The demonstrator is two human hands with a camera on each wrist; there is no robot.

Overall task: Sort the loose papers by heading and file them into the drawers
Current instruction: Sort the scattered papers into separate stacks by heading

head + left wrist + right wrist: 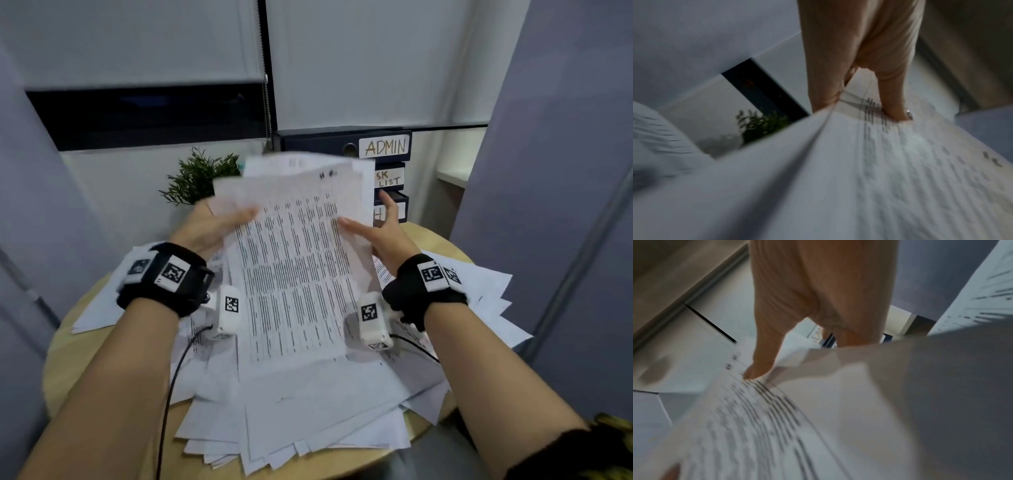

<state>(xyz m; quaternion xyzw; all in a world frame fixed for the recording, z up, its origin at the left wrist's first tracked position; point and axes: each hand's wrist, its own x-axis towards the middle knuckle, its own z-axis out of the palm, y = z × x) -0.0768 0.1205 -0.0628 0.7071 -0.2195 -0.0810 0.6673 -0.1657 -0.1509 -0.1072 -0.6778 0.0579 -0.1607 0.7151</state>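
Observation:
I hold a stack of printed sheets [294, 260] tilted up above a messy pile of loose papers [308, 404] on the round wooden table [68, 342]. My left hand [212, 226] grips the stack's left edge, thumb on the top sheet, fingers beneath. My right hand [380, 233] pinches the right edge, thumb on the print, index finger sticking up behind. The left wrist view shows the left hand [859, 65] clamping the sheets [859, 178]. In the right wrist view the right hand [797, 313] presses its thumb on the printed sheets [777, 426]. The dark drawer unit [322, 142] stands behind, top label ADMIN [385, 146].
A small green plant [198, 178] stands at the back left of the table, beside the drawers. Grey partition panels [555, 171] close in on both sides. Lower drawer labels are partly hidden by the held sheets. Loose sheets overhang the table's right and near edges.

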